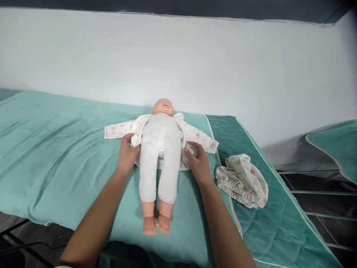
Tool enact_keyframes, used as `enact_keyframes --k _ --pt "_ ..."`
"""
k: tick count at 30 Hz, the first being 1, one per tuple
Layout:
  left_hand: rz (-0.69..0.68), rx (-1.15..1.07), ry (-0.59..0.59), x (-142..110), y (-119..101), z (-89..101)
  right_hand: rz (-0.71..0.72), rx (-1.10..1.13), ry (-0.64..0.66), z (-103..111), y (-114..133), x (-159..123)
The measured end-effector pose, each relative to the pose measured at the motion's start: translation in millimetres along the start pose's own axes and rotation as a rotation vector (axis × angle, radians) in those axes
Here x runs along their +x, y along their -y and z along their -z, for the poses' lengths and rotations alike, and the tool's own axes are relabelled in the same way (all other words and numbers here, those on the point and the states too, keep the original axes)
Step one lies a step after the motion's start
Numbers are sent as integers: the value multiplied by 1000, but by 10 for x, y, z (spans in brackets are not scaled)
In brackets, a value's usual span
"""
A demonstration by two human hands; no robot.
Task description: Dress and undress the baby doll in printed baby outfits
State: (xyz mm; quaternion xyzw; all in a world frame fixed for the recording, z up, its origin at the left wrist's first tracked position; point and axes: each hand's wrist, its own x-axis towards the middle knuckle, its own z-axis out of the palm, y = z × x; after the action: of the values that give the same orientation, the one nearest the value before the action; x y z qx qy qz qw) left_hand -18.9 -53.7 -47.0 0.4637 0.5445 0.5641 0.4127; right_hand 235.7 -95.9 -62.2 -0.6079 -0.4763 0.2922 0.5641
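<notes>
A baby doll (160, 137) with a white cloth body lies on its back, bare feet toward me. Beneath it a white printed baby shirt (118, 129) is spread open, its sleeves stretched out to both sides. My left hand (127, 154) is closed on the shirt's white cloth beside the doll's left-hand side in the picture. On the opposite side, my right hand (198, 162) has its thumb and fingers closed at the shirt's other edge. Folds of cloth partly hide both sets of fingertips and the doll's arms.
Folded, printed baby pants (242, 182) with a gathered waistband lie to the right on a dark green quilted cover (281, 223). A light green sheet (69, 160) covers the bed. Behind it stands a white wall (178, 59); metal slats (323, 193) show at the right.
</notes>
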Motion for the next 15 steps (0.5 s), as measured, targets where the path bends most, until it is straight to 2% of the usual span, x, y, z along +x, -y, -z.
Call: enact_keyframes --k 3,8,15 --pt "-30 8 -25 22 11 -12 48 -128 27 -21 -1 -10" --pt "-72 32 -96 41 29 45 29 -217 50 -20 -19 0" --pt "-140 -2 -190 52 44 104 -54 -251 -201 68 -40 7"
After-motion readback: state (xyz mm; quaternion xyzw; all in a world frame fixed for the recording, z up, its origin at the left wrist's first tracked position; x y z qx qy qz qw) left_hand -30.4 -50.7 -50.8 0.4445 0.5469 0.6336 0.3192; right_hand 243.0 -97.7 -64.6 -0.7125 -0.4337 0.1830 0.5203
